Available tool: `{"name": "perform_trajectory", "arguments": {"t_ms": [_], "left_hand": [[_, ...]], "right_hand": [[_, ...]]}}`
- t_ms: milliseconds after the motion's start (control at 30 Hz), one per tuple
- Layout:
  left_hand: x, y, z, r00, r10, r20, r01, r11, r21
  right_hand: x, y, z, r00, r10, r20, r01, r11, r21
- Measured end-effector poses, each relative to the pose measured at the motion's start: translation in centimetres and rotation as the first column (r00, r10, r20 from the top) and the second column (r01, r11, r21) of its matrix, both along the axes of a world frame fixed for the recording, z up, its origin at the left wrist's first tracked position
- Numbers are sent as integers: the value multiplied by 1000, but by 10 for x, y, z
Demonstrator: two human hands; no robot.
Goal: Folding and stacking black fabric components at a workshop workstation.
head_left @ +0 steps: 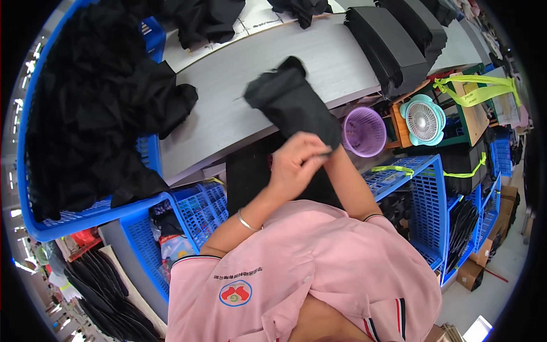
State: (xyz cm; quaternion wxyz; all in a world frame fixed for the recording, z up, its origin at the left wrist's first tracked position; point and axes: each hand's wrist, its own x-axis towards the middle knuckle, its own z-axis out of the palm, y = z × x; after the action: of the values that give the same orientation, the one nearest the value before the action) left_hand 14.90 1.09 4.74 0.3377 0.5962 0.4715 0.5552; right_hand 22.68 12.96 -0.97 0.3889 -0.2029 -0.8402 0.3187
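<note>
A black fabric piece point(293, 102), shaped like a sleeve or pouch, is held up over the near edge of the grey table point(228, 85). With fingers and thumb closed, my left hand point(299, 161) pinches its lower edge close to my right wrist. My right forearm point(350, 185) runs up into the fabric, so the cloth covers my right hand and hides its fingers. The far end of the piece flares and looks slightly blurred.
At left a large blue basket point(97, 214) is heaped with black cloth point(97, 102). Stacked black pieces point(387, 51) lie at the table's far right. A purple basket point(364, 131), a small turquoise fan point(423, 121) and a blue crate point(427, 199) stand to the right.
</note>
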Motion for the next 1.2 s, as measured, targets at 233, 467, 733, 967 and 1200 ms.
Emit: {"name": "perform_trajectory", "arguments": {"t_ms": [233, 467, 733, 967, 1200], "left_hand": [[3, -21, 7, 992, -117, -36, 117, 993, -6], [-40, 51, -10, 912, 263, -315, -264, 964, 39], [-61, 79, -28, 930, 89, 358, 32, 947, -320], [-23, 46, -6, 901, 432, -46, -432, 902, 14], [11, 4, -9, 924, 65, -376, 32, 969, 245]], "right_hand": [[-9, 48, -14, 671, -579, -463, -348, 305, -886], [-5, 22, 15, 648, -554, -522, -415, 319, -852], [9, -21, -1, 900, -413, -136, 256, 756, -602], [38, 25, 3, 865, -502, 16, 495, 846, -199], [38, 43, 21, 836, -535, 125, 490, 829, 269]]}}
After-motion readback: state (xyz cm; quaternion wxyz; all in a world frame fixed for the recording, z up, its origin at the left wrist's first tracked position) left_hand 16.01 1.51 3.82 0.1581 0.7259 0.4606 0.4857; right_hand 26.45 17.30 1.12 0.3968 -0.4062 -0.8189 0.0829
